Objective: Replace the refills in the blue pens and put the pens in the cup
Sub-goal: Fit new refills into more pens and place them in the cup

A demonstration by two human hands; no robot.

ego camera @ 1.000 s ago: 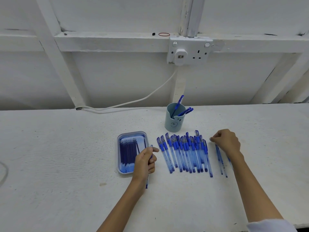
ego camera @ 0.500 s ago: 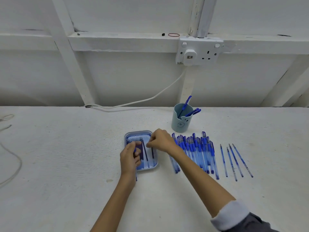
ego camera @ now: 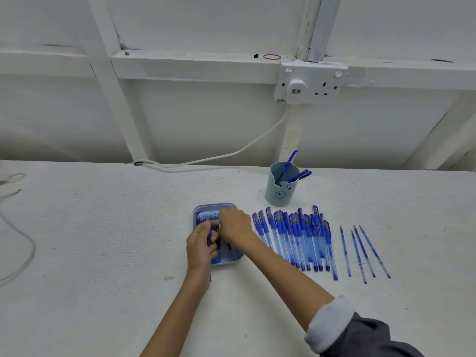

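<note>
Presently on the white counter (ego camera: 103,228), listed from the left edge toward the right:

Item 1. Blue tray (ego camera: 229,261), rectangular with rounded corners, lying near the middle of the counter. It holds dark blue refills (ego camera: 207,217), of which only the far ends show clearly; both hands cover the rest.

Item 2. Left hand (ego camera: 202,244), over the tray's left side, fingers curled closed around a blue pen (ego camera: 210,275) whose lower end sticks out below the wrist toward the counter's near edge.

Item 3. Right hand (ego camera: 235,225), reaching across from the right, over the tray's far half, fingers bent down and pinched together at the refills. Whether it has actually got hold of one cannot be told. A rolled grey sleeve (ego camera: 332,323) shows at the forearm.

Item 4. Row of blue pens (ego camera: 296,238), capped, clear-barrelled, lying side by side and partly overlapping, just beside the tray on its right, caps pointing to the counter's far edge.

Item 5. Four loose refills (ego camera: 363,251), thin, lying apart from one another, to the right of the pen row.

Item 6. Pale blue-green cup (ego camera: 279,193), upright, beyond the pen row toward the far edge; three blue pens (ego camera: 298,175) stand in it, leaning right.

Item 7. Wall socket (ego camera: 310,82) above the counter, with a white cable (ego camera: 231,153) running down to the far edge.
</note>
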